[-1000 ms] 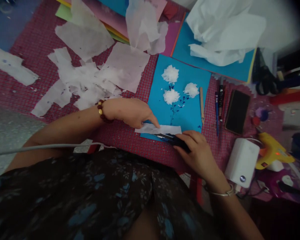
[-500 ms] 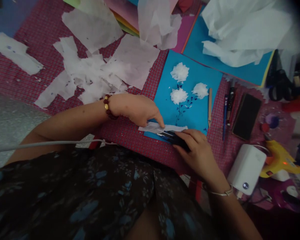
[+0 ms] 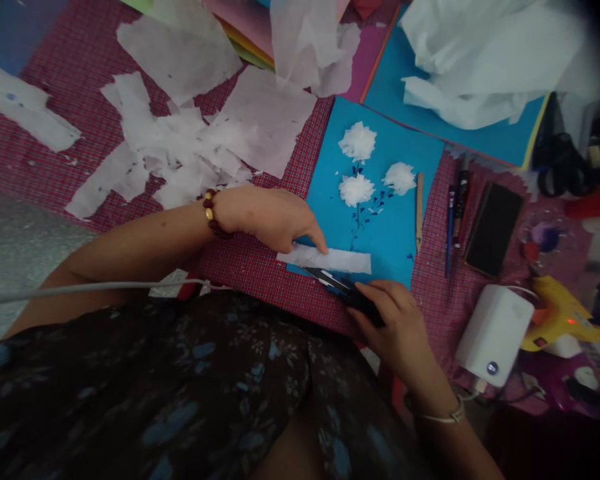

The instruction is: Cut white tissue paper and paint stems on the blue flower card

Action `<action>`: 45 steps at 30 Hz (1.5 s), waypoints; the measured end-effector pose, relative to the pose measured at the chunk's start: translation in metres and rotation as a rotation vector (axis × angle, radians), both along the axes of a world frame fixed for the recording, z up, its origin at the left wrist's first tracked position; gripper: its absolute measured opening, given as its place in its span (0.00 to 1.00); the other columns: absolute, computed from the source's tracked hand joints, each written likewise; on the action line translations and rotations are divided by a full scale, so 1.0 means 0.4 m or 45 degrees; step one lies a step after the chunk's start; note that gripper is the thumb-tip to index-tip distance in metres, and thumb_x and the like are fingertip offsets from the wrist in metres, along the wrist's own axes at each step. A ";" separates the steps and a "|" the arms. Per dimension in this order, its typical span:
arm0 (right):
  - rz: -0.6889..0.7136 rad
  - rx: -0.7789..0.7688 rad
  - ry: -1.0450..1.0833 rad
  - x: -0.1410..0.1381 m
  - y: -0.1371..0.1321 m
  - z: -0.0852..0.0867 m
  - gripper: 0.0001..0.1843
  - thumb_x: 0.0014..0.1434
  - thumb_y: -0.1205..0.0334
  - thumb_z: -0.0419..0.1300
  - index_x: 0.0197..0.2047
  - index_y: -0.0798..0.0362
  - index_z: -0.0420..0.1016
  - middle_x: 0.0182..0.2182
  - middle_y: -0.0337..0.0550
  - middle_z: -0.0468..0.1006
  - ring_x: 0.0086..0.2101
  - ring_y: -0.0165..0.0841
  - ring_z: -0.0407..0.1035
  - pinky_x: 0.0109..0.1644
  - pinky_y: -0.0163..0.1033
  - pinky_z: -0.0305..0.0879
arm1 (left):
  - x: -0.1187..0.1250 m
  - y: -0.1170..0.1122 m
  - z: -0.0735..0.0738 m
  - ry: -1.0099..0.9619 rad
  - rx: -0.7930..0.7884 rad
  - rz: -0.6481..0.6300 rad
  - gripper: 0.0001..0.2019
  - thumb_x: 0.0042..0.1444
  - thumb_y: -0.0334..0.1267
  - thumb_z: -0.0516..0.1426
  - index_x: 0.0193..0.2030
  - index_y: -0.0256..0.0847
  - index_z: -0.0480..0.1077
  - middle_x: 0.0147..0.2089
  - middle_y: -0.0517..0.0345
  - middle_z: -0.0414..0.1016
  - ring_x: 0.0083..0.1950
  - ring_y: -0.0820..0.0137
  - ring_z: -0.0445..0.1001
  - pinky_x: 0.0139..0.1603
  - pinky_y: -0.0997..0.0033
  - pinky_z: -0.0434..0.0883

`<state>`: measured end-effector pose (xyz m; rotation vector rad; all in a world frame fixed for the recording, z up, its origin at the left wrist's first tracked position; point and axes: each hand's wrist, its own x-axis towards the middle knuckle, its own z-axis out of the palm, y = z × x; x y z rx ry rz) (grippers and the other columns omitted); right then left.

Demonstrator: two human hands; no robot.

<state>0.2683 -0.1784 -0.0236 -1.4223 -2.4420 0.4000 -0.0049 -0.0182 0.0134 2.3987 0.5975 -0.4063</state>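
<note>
My left hand [image 3: 280,220] reaches in from the left, its index finger pressing on a folded white paper strip [image 3: 347,260]. The strip's left end runs under the fingers, where the thumb is partly hidden. My right hand [image 3: 397,320] is wrapped around black-handled scissors [image 3: 357,298]. Their blades point left and lie just below the strip's lower edge. Beneath the strip is a blue sheet [image 3: 325,180] bearing several small dark blue leaf marks. Ruffled white paper flowers [image 3: 357,191] sit on that sheet above my hands.
Torn white tissue paper [image 3: 190,150] covers the left of the checked red cloth [image 3: 250,273]. A wooden stick [image 3: 419,213] lies at the sheet's right edge. Farther right are brushes [image 3: 451,230], a phone [image 3: 494,229], a white power device [image 3: 495,337] and a yellow glue gun [image 3: 555,317].
The scissors have drawn back slightly down from the strip, and my right hand moved down with them. The strip now shows more of its face. My left hand stays nearly in place.
</note>
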 end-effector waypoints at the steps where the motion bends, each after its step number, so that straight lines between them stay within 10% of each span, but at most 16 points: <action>1: -0.017 -0.001 0.007 -0.005 -0.004 0.000 0.17 0.63 0.61 0.63 0.55 0.52 0.71 0.44 0.52 0.76 0.44 0.45 0.72 0.47 0.54 0.74 | 0.000 0.000 -0.001 -0.007 -0.004 -0.002 0.31 0.54 0.27 0.58 0.62 0.62 0.71 0.47 0.62 0.83 0.35 0.71 0.71 0.35 0.74 0.57; 14: 0.043 -0.011 -0.071 -0.038 0.064 0.023 0.17 0.65 0.60 0.61 0.56 0.50 0.72 0.46 0.51 0.78 0.47 0.48 0.72 0.48 0.55 0.70 | -0.002 0.005 -0.002 -0.018 -0.050 -0.001 0.30 0.54 0.27 0.58 0.62 0.61 0.72 0.41 0.60 0.82 0.33 0.70 0.69 0.33 0.72 0.55; 22: -0.020 -0.056 -0.016 -0.009 -0.010 0.009 0.17 0.64 0.61 0.62 0.56 0.49 0.72 0.45 0.51 0.77 0.45 0.46 0.73 0.47 0.55 0.72 | -0.007 0.006 -0.014 -0.066 -0.018 -0.016 0.31 0.54 0.25 0.57 0.62 0.60 0.72 0.41 0.61 0.82 0.33 0.71 0.68 0.33 0.72 0.55; 30: -0.455 -0.038 0.235 0.041 -0.032 0.020 0.17 0.60 0.55 0.66 0.52 0.49 0.75 0.42 0.47 0.78 0.42 0.43 0.74 0.45 0.51 0.73 | -0.017 0.009 -0.015 -0.096 -0.015 -0.044 0.30 0.54 0.28 0.58 0.63 0.58 0.71 0.41 0.61 0.82 0.33 0.70 0.70 0.32 0.72 0.56; 35: -0.700 0.062 0.256 0.059 -0.018 0.012 0.16 0.59 0.53 0.66 0.49 0.51 0.77 0.39 0.47 0.78 0.39 0.41 0.73 0.43 0.51 0.72 | -0.031 0.019 -0.010 -0.201 -0.250 0.040 0.32 0.57 0.36 0.57 0.70 0.39 0.60 0.34 0.59 0.78 0.30 0.71 0.70 0.31 0.74 0.59; 39: -0.764 0.104 0.217 0.066 0.002 -0.002 0.17 0.59 0.53 0.65 0.48 0.53 0.77 0.39 0.48 0.78 0.41 0.43 0.73 0.45 0.53 0.72 | -0.007 -0.014 -0.007 -0.124 0.040 0.123 0.16 0.57 0.44 0.58 0.49 0.38 0.73 0.34 0.56 0.76 0.30 0.70 0.69 0.30 0.72 0.58; 45: -0.786 0.145 0.269 0.068 0.017 -0.027 0.19 0.58 0.52 0.65 0.48 0.54 0.77 0.41 0.51 0.78 0.41 0.44 0.73 0.46 0.54 0.72 | 0.015 -0.089 -0.018 -0.323 0.148 0.181 0.06 0.53 0.30 0.53 0.26 0.40 0.63 0.33 0.55 0.69 0.35 0.69 0.68 0.36 0.70 0.62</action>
